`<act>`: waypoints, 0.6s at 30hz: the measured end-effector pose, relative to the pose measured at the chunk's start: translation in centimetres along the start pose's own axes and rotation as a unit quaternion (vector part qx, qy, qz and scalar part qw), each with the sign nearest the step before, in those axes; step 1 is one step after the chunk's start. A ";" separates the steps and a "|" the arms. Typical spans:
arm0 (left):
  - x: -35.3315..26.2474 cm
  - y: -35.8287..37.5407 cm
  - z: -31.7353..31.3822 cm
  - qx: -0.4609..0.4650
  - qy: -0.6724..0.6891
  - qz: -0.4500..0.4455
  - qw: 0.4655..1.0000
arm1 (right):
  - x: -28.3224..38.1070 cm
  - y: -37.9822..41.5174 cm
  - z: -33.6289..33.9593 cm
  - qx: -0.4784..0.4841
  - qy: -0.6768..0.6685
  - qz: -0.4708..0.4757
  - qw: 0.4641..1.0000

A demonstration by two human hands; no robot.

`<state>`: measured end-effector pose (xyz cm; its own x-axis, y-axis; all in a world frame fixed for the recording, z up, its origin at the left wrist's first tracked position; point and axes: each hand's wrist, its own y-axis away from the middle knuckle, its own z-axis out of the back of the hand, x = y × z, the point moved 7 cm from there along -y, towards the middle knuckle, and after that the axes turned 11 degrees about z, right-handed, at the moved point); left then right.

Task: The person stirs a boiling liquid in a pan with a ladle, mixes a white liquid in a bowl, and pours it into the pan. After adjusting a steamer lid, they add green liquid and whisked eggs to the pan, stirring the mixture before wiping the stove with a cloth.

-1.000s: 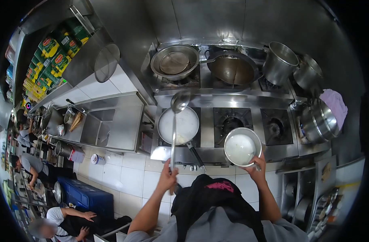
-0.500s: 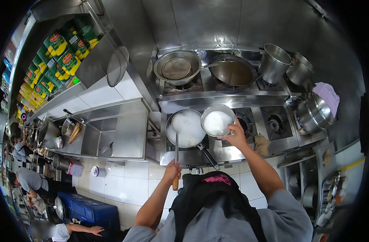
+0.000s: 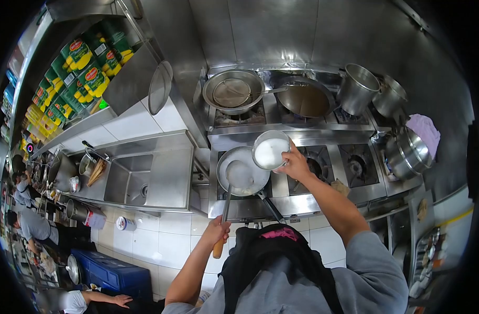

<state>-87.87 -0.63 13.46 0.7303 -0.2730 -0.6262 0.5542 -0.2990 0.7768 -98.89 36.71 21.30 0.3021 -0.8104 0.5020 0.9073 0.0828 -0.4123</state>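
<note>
1. Holding a metal bowl (image 3: 271, 150) of white liquid, the right hand (image 3: 296, 163) grips its rim and tips it over the frying pan (image 3: 243, 171), so the bowl's mouth faces the pan and its near edge overlaps the pan's right rim.
2. The left hand (image 3: 219, 232) is closed round the wooden end of a long ladle (image 3: 230, 184), whose cup rests inside the frying pan, low enough to work whatever lands there.
3. The frying pan sits on the front left burner of the gas stove (image 3: 302, 178), its dark handle pointing back towards the person, within easy reach.
4. Behind the frying pan, on the rear burners, stand a wide steel basin (image 3: 234, 91) with a strainer in it and a wok (image 3: 305, 98) of brownish liquid.
5. Right of the wok, two steel pots (image 3: 373, 91) lean against each other; further right lie stacked pots and a pink cloth (image 3: 424, 131).
6. Left of the frying pan, a steel sink (image 3: 145, 175) adjoins the stove, and a round sieve (image 3: 160, 94) hangs above it.
7. Far left of the sink, other people work along a crowded worktop (image 3: 45, 172).
</note>
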 end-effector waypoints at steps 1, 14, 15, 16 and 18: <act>-0.3 0.8 0.7 -0.036 -0.052 -0.011 0.998 | 0.0 -0.3 -0.1 0.010 0.006 0.000 1.000; 2.7 -7.7 0.1 -0.144 -0.142 -0.134 0.970 | 0.5 -2.2 -1.2 0.005 0.040 0.046 0.998; 3.2 -8.2 -1.0 -0.070 -0.056 -0.110 0.990 | 0.3 -2.4 -1.5 0.029 0.025 0.029 0.999; 3.5 -8.6 -2.2 0.005 0.031 -0.084 0.996 | 0.1 -2.4 -1.8 0.053 0.010 0.011 0.998; 2.8 -8.0 -3.2 0.051 0.104 -0.056 0.992 | 0.3 -2.5 -1.8 0.048 0.022 0.028 0.998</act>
<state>-89.02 3.94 5.70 0.7392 -0.0419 -0.6722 0.6007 -0.4102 0.6862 -101.58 35.20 21.16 0.3427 -0.8269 0.4458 0.9136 0.1827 -0.3633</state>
